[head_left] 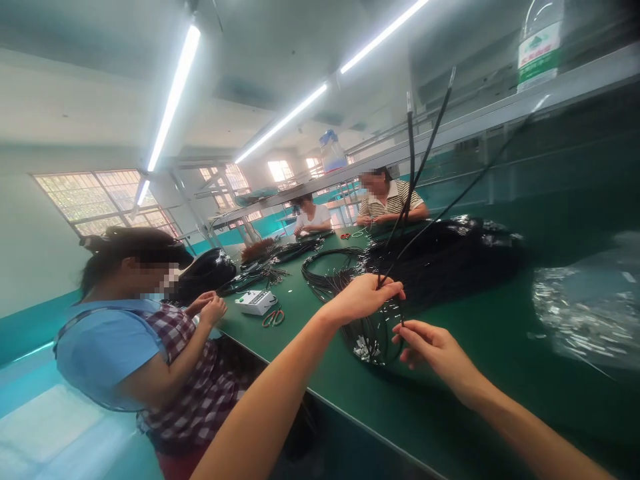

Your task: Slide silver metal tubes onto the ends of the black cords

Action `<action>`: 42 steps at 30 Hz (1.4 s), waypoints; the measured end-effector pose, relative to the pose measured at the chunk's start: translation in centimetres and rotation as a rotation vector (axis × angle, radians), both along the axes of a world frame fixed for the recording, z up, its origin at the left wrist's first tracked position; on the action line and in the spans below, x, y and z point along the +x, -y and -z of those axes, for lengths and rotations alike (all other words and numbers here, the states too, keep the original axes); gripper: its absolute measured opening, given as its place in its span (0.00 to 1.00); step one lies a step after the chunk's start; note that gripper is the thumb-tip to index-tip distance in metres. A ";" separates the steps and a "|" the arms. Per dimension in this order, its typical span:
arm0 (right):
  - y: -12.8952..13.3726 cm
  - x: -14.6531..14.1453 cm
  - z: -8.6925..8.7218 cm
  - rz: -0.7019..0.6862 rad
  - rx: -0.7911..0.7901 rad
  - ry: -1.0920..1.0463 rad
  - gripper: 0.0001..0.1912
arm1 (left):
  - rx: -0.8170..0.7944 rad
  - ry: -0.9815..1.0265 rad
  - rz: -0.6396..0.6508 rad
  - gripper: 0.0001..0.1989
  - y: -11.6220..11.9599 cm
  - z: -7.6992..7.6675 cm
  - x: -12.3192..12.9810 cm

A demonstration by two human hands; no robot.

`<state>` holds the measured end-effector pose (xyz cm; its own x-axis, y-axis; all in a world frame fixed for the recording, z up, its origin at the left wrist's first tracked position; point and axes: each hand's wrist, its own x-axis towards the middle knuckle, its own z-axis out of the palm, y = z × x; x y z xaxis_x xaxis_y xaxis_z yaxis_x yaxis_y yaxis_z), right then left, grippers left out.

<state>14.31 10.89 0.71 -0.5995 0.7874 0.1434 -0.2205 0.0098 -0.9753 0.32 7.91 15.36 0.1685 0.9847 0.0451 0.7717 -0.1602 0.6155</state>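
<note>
Bare green table (pixel 480 347) lies open at the lower right of the frame, right of the right hand (pixel 430 347). Beyond both hands a large heap of black cables (pixel 450 257) blocks the centre. A clear bag of metal parts (pixel 585 307) closes the far right. At lower left, a seated co-worker (pixel 150 347), a white box (pixel 256 301) and scissors (pixel 273 317) crowd the table edge.

Factory assembly room for cable work. A long green-topped workbench (pixel 480 347) runs toward 12 o'clock, heaped with bundles of thin black cables (pixel 440 260). Seated workers line it at 9 and 12 o'clock. Long white fluorescent tube lights (pixel 173 100) and a grey metal overhead shelf rail (pixel 500 110) run above.
</note>
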 end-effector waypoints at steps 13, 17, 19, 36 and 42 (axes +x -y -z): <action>-0.4 -1.1 0.6 0.034 -0.035 0.007 0.34 | -0.002 0.018 -0.001 0.20 -0.4 0.2 -0.1; -0.2 -1.5 2.1 0.029 -0.015 0.151 0.29 | 0.007 0.026 -0.011 0.20 -0.4 -0.3 -0.2; 0.2 -2.1 3.0 0.041 -0.003 0.165 0.26 | 0.008 0.028 -0.013 0.20 -0.4 -0.6 -0.2; 1.0 -6.7 5.8 0.009 0.122 0.448 0.07 | -0.031 0.138 -0.043 0.24 0.6 -1.2 -2.2; 1.1 -6.5 6.1 0.028 0.172 0.533 0.10 | 0.000 0.093 -0.078 0.18 0.1 -1.6 -2.5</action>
